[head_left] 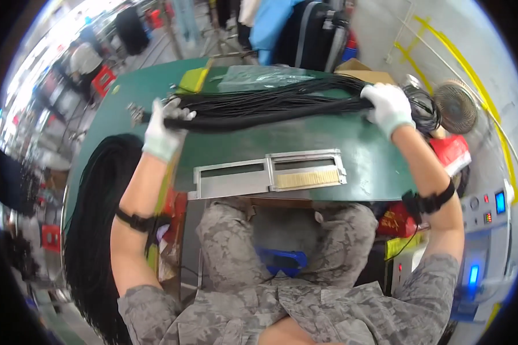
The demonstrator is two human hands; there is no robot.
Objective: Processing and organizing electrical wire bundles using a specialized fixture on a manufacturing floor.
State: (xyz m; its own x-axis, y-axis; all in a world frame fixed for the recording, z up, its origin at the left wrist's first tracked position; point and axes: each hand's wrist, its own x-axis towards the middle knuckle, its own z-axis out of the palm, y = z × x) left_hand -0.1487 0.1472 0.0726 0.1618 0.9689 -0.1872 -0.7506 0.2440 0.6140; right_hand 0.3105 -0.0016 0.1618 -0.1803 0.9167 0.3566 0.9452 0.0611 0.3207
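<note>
A long bundle of thin black cables [270, 107] stretches across the far part of the green table [368, 167]. My left hand [166, 129], in a white glove, is closed round its left end, where small metallic ends [136, 114] stick out. At the right, my gloved right hand [389, 106] grips the other end of the bundle, where the cables bend. Nearer to me lies a silver metal frame [269, 173] with two windows. Its right window holds a row of pale yellow strips [308, 179].
More black cables [101, 218] hang over the table's left edge. Behind the bundle lie a clear plastic bag [265, 76] and a yellow piece [193, 80]. Coiled cables [425, 112], a fan [454, 106] and a red bag [450, 152] stand at right, above a control box [482, 213].
</note>
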